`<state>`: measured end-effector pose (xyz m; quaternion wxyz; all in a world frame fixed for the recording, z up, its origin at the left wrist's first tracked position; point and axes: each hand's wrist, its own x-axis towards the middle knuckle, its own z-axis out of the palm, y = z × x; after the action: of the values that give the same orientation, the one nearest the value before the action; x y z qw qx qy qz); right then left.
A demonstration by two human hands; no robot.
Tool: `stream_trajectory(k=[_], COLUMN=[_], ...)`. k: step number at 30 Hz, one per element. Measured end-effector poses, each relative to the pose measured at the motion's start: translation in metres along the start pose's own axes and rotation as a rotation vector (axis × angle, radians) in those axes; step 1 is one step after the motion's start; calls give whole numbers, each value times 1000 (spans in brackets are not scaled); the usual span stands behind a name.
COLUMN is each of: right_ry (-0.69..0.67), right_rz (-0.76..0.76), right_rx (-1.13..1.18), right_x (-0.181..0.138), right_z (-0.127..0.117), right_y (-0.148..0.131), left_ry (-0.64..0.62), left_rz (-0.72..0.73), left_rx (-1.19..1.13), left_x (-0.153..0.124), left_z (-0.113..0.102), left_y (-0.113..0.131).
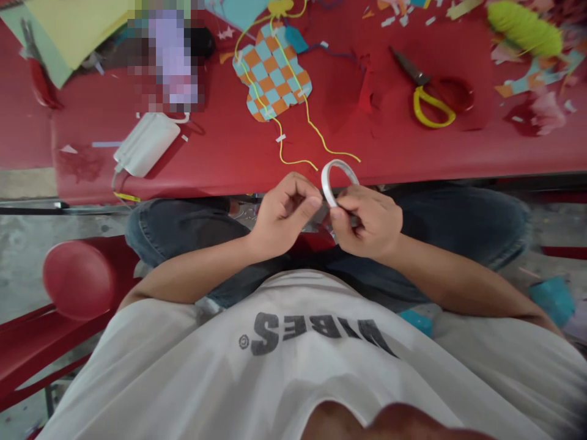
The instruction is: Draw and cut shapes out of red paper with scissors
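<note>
My right hand (367, 221) grips a thin white roll of tape (338, 177) just below the near edge of the red table (220, 153). My left hand (285, 211) is closed in a pinch right beside the roll, thumb and fingers at its lower left rim, apparently on the tape's end. Both hands hover over my lap. On the table beyond lies a woven orange and blue paper piece (271, 73) with yellow yarn (316, 131) trailing from it toward the hands.
Scissors with yellow and red handles (428, 91) lie at the right, a ball of yellow-green yarn (525, 27) at far right. A white power adapter (145, 143) sits left. Paper sheets and scraps litter the back. A red plastic chair (77, 278) stands at my left.
</note>
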<state>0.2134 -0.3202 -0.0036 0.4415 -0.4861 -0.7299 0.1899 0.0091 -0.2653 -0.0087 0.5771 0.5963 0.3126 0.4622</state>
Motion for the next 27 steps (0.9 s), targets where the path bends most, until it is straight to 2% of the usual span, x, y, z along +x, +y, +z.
stream_trajectory(k=[2, 4, 8, 10, 12, 14, 16, 18, 20, 23, 27], right_ry=[9, 37, 13, 108, 206, 229, 97, -32, -98, -94, -49], right_rz=[16, 25, 200, 259, 210, 99, 5, 43, 65, 52, 0], right_rx=[-5, -144, -523, -652, -693, -605, -305, -44, 66, 67, -1], right_x=[2, 10, 34, 40, 41, 39, 34, 28, 23, 16, 15], right_z=[-9, -24, -49, -52, -49, -41, -31, -20, -12, -5, -5], right_y=[20, 60, 152, 173, 168, 142, 110, 82, 64, 55, 58], left_ry=[133, 223, 233, 218, 195, 169, 125, 61, -17, -101, -133], left_rz=[-91, -172, -358, -481, -554, -557, -523, -460, -383, -295, -229], left_rx=[-29, -70, -231, -324, -369, -362, -317, -229, -118, -9, 51], left_x=[9, 19, 26, 23, 19, 14, 10, 5, 2, -2, -5], left_z=[-8, -17, -24, -20, -13, -8, -5, -4, -4, -4, -4], left_y=[-7, -15, -20, -16, -12, -10, -12, -15, -17, -18, -21])
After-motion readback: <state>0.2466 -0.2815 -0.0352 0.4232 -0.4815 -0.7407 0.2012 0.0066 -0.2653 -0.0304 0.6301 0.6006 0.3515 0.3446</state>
